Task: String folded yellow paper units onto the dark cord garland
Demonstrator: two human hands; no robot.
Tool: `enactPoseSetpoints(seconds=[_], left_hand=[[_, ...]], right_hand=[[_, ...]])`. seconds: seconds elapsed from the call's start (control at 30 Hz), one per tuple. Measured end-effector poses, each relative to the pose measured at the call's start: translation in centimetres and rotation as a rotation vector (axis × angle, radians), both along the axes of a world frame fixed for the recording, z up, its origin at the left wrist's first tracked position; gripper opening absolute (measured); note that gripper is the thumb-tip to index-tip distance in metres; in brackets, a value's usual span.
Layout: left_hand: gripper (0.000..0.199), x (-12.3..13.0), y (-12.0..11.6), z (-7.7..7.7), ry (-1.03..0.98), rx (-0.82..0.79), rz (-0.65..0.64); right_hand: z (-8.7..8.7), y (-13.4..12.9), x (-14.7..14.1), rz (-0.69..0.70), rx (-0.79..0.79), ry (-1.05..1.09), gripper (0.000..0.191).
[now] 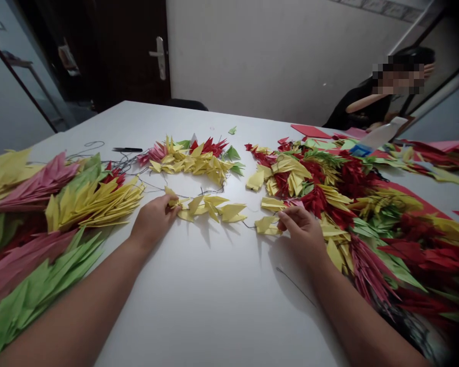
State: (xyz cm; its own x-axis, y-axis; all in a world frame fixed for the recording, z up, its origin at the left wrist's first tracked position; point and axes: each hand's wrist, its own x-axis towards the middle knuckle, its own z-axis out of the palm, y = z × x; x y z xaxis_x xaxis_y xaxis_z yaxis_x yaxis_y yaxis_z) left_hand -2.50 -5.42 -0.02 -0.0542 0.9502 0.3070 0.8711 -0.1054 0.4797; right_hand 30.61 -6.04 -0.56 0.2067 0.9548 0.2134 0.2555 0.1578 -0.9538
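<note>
Yellow folded-paper pieces (pixel 231 212) hang along a dark thread (pixel 248 225) above the white table (pixel 199 306). At the left end of this string my left hand (pixel 155 216) is closed, thumb and fingers pinching a yellow piece. My right hand (pixel 304 232) pinches the other end, by a yellow folded piece (pixel 266 225); whether its fingertips grip paper or thread, I cannot tell. A loose thread end (pixel 296 286) trails on the table below my right hand. Just beyond lies a strung bunch of yellow, red and pink pieces (pixel 191 163).
Stacks of coloured folded paper (pixel 95 204) fill the left side, and a large strung heap (pixel 329 178) covers the right. A black pen-like tool (pixel 127 149) lies near tangled thread. A clear bottle (pixel 378 137) rests at back right, near a seated person (pixel 361 104).
</note>
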Motion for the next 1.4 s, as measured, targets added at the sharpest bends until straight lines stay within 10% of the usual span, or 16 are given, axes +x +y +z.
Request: enactPoseSetpoints(seconds=[0.63,0.87,1.4], left_hand=[[0.064,0.2,-0.3,0.4,-0.024,-0.094,-0.077],[0.027,0.0,-0.1,0.7,-0.070,-0.079,0.036],[0.035,-0.4,0.1,0.5,-0.078,-0.033,0.082]], right_hand=[[-0.1,-0.3,-0.1,0.064,-0.075,0.004,0.034],[-0.3,-0.2,0.0,0.067,-0.032,-0.001,0.033],[-0.4,-0.1,0.2,0.089,-0.048,-0.032,0.034]])
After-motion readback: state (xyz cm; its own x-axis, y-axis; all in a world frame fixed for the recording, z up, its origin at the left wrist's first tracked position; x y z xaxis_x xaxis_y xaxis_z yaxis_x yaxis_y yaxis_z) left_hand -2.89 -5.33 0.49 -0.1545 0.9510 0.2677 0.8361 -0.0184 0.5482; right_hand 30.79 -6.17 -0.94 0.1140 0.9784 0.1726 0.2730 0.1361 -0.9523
